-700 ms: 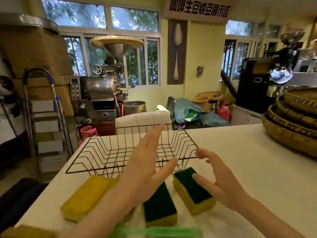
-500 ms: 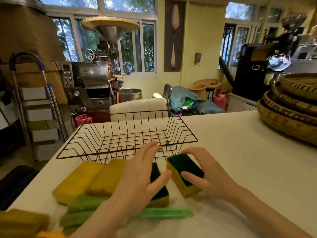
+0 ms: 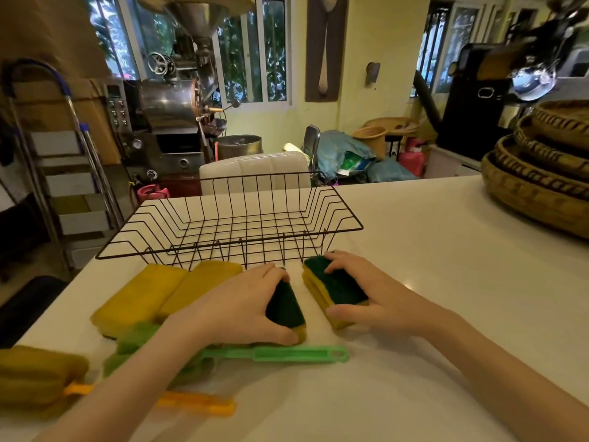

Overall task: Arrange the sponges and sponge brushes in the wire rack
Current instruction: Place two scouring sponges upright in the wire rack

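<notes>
From the head camera I see the wire rack (image 3: 229,218) standing on the white table (image 3: 430,266) with nothing in it, just beyond both hands. My left hand (image 3: 236,309) lies over a green-topped sponge (image 3: 284,309); its fingers curl down over the far end while the thumb presses the near end, so the sponge is clamped between them and rests on the table. My right hand (image 3: 379,301) grips a second green-topped sponge (image 3: 334,287) the same way, fingers hooked over the far right edge, thumb against the near yellow side. The two sponges sit side by side, close but apart, right in front of the rack's near rim.

To the left, two yellow sponges (image 3: 165,291) lie touching each other, also against the rack's front. Nearer to me, a green sponge brush (image 3: 274,354) lies across the table, its handle pointing right and its head partly hidden under my left forearm. An orange-handled sponge brush (image 3: 47,376) lies at the near left edge, its handle running under that same forearm. Woven baskets (image 3: 538,167) are stacked at the far right of the table.
</notes>
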Available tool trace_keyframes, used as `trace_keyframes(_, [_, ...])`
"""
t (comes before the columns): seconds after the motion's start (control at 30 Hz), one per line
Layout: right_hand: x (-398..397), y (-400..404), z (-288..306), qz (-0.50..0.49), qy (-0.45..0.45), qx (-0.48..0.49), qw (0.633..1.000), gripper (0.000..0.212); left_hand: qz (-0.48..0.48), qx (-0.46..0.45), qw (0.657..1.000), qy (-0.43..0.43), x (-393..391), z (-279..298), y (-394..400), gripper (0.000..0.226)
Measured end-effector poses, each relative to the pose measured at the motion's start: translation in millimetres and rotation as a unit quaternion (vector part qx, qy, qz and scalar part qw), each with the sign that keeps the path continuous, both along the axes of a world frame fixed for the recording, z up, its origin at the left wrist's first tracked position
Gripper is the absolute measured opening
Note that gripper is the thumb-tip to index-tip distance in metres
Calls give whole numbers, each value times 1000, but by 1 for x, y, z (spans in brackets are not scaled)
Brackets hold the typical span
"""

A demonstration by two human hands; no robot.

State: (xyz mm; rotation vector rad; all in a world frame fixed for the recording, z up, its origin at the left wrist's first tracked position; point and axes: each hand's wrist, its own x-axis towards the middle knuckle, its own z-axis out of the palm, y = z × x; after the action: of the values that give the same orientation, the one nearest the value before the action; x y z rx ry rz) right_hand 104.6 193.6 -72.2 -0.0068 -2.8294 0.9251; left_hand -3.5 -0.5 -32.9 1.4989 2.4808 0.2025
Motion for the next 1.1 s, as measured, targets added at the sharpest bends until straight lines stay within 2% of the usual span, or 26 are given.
trace_keyframes(0.07, [1,3,2,8,-28,-9,1000,64,-5,-12,999,-30,-5,3,1,78])
trace_keyframes(0.23, [-4,8,10,21,-58,79,995,77,2,-8,996,-90,-12,8,4,73])
trace_keyframes(0.43, [-20,3,31,40,-123,152,980,65,9,21,996,-82,-11,5,3,73])
trace_keyframes(0.67, [-21,-8,59,11,-183,159,970,71,-7,36,997,-64,-11,0,-2,76])
trace_keyframes(0.83, [-12,-8,98,21,-123,108,986,64,-14,52,997,-59,-16,1,-1,76])
trace_keyframes(0.93, [-19,-6,115,13,-71,71,995,68,-24,85,994,-66,-20,8,-2,73])
trace_keyframes(1.03, [-36,-6,123,9,-6,14,1000,72,-32,138,986,-86,-29,24,-4,70])
trace_keyframes(1.1, [-49,-9,124,-3,63,-40,997,67,-30,174,978,-112,-36,38,-7,70])
